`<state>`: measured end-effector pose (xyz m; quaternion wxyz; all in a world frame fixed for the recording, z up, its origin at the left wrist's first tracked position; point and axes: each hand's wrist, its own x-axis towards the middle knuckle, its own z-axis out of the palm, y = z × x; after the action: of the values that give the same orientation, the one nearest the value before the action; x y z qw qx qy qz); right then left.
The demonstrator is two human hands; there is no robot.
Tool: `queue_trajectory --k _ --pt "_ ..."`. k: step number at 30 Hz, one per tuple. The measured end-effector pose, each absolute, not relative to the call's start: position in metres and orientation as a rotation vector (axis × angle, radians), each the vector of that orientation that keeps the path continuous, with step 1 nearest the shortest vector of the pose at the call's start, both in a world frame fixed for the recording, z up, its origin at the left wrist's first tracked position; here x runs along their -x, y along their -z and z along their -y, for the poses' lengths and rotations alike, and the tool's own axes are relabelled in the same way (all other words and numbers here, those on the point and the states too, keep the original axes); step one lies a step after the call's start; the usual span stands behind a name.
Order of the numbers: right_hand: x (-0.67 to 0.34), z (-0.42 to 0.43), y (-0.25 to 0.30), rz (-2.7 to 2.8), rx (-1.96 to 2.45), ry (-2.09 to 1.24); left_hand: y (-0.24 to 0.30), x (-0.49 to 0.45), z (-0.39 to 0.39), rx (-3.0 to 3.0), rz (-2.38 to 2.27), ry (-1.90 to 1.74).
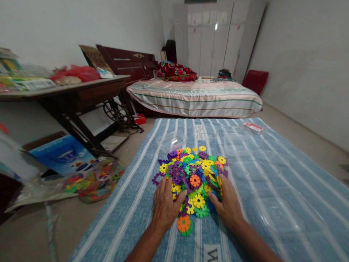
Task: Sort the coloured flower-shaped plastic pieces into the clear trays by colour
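A heap of colourful plastic snowflake discs (195, 180), notched around their rims in yellow, purple, orange, green and blue, lies on a blue-and-white striped cloth (128, 209). At the heap's left edge rests my left hand (167, 203), its thumb held apart from the fingers. My right hand (227, 201) touches the opposite edge, with thumb and fingers also spread. Neither hand grips a single disc, though some fingertips are hidden among the pieces. An orange disc (184, 224) lies over a green one at the near end of the heap.
Clear plastic containers stand on the cloth: one tub (172, 141) behind the heap and larger trays (283, 211) at the right. A red-and-white packet (253, 126) lies at the far right. Left are a sewing-machine table (84, 90) and a bag of colourful pieces (99, 183); a bed (190, 98) stands beyond.
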<state>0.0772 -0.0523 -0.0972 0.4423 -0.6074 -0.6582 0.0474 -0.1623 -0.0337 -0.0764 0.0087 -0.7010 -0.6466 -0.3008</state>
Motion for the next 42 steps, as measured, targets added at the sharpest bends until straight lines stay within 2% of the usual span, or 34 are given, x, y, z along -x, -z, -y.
queue_trajectory --k 12,20,29,34,42 --pt "-0.038 0.002 0.081 1.574 1.256 -0.192 0.080 0.132 0.017 2.166 1.919 1.198" --pt "-0.030 0.000 0.062 1.688 0.984 -0.194 0.086 0.133 0.010 2.222 1.746 1.288" --pt "-0.041 0.011 0.051 1.652 0.965 -0.150 0.075 0.123 -0.001 2.271 1.457 1.302" --pt "-0.050 0.019 0.061 1.616 1.011 -0.067 0.065 0.128 -0.004 2.276 1.610 1.365" --pt "-0.053 0.032 0.055 1.637 1.088 -0.070 0.048 0.173 -0.033 1.938 1.998 1.364"
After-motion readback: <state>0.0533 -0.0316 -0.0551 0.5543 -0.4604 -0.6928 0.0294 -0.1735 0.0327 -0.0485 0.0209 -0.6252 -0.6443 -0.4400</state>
